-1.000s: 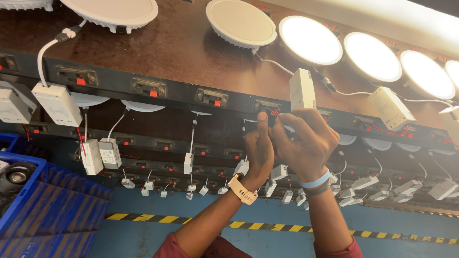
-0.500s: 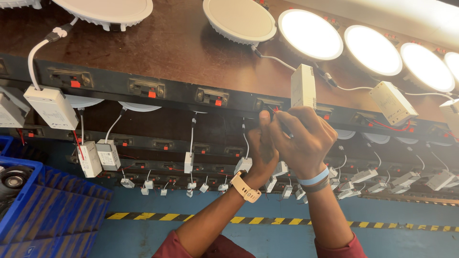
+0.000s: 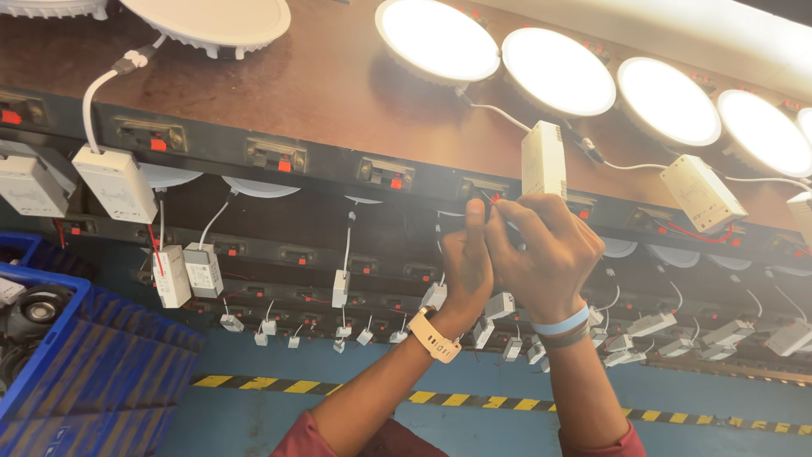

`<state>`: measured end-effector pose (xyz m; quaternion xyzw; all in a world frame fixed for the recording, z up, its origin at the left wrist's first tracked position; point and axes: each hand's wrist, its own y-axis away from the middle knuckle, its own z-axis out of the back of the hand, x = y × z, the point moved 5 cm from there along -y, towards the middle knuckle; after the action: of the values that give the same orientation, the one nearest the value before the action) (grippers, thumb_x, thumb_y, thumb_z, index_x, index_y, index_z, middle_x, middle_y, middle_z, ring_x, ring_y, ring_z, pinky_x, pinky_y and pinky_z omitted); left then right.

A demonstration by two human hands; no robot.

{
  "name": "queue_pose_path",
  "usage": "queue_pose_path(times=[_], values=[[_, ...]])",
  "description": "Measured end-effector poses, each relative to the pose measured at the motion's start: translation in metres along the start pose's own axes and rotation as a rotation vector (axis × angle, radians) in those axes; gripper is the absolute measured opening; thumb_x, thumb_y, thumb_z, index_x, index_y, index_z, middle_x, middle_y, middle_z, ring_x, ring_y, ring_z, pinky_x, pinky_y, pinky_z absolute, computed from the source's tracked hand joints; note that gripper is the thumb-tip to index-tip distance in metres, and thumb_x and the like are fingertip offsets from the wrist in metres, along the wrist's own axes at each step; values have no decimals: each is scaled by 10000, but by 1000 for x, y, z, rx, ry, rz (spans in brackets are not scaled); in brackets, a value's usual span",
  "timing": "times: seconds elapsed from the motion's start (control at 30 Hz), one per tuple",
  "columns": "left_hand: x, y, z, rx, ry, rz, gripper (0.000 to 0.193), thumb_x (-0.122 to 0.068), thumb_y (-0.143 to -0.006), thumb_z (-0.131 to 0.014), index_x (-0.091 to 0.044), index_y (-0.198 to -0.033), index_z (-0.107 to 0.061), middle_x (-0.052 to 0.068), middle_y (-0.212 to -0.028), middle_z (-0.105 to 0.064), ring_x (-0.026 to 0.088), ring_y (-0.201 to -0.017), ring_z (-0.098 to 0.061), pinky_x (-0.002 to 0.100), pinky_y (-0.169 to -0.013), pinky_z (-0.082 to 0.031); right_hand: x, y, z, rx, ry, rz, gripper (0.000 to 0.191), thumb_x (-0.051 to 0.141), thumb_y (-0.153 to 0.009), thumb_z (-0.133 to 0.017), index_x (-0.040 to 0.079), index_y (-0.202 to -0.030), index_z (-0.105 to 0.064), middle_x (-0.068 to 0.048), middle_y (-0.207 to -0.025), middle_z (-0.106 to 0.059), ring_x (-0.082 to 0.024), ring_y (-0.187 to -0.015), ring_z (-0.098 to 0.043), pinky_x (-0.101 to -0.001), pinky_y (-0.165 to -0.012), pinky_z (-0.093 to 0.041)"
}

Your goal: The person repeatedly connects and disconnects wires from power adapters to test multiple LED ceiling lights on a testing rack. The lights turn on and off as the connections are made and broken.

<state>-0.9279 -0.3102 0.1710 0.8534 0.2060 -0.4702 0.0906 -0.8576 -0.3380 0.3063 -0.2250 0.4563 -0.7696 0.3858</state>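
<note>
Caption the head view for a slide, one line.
Both hands, left hand and right hand, pinch thin wires at a terminal under a white driver box beside lit round lamps.

I see glare from four lit round panel lamps [image 3: 558, 72] top right; lower racks sit dim, focus sharp throughout

I see little room at frame centre: both my hands [image 3: 507, 254] crowd the terminal rail [image 3: 338, 165], with the white driver box [image 3: 543, 159] just above them and its cable running right. Dangling small drivers [image 3: 499, 306] clutter the lower rows. The brown board [image 3: 321, 85] between the unlit lamp [image 3: 211, 21] and the lit lamp [image 3: 436, 38] lies open; the blue crate [image 3: 76, 372] blocks lower left.
</note>
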Motion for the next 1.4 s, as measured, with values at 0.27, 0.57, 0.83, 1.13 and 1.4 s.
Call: queue_pose_path(times=[0.27,0.57,0.83,1.13,1.4], values=[[-1,8,11,4,9,0,683,-573,-1050,-403,-35,-654,-542,-6,-575,-520,71,-533,-501,262,-464,-385,19,-10,18,120,1,-85,182,114,-857,-865,85,-1022,-795,-43,-1002,-705,-158,-599,-599,-319,-572,-466],[-151,23,289,-780,-406,-886,331,-288,-1118,-619,40,-1121,-574,159,-1081,-588,193,-961,-562,337,-842,-479,99,-117,-114,474,-190,303,182,187,-982,-691,34,-1073,-729,-152,-1122,-686,-365,-997,-650,-493,-834,-512],[-187,-35,368,-403,-851,-485,472,-306,-892,-800,-5,-1232,-671,127,-1102,-767,228,-1018,-738,363,-911,-555,181,-180,-350,751,94,581,275,254,-942,-693,3,-1049,-651,-188,-920,-715,-373,-877,-716,-468,-769,-570],[-230,33,314,-55,-412,-321,605,-156,-879,-788,18,-1415,-568,89,-1095,-776,102,-943,-725,265,-832,-582,99,-156,-331,536,351,748,403,67,-856,-613,-90,-1227,-631,-188,-1007,-727,-307,-777,-744,-395,-673,-592],[-226,19,262,142,-201,-96,640,-135,-881,-734,27,-1461,-517,119,-983,-768,101,-748,-706,265,-680,-608,37,-141,-315,652,532,581,373,96,-942,-594,-45,-1283,-645,-151,-984,-720,-291,-793,-742,-387,-620,-566]])
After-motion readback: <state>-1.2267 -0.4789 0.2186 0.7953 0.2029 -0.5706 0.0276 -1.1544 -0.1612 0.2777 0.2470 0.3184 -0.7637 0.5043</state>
